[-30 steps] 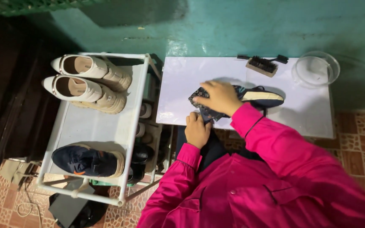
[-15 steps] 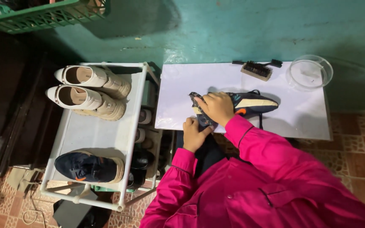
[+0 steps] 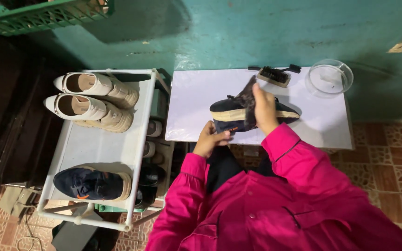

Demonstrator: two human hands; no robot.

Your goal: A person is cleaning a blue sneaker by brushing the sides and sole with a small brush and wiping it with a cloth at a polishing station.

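Lying on its side near the front edge of the white table (image 3: 196, 100), the dark sneaker (image 3: 229, 116) is gripped at its heel end by the left hand (image 3: 210, 138). The right hand (image 3: 264, 108) presses a dark cloth (image 3: 247, 95) closed in its fingers against the sole. Bare tabletop lies left; a brush (image 3: 275, 74) and clear bowl (image 3: 329, 78) sit along the back edge. A shoe rack (image 3: 98, 148) stands just beside the table's left edge.

Soft overhead light, brightest on the white desk (image 3: 196, 107) — a faint sheen on the wall above it. The left edge of the frame sinks into deep shadow; focus is sharp, edges slightly bowed.
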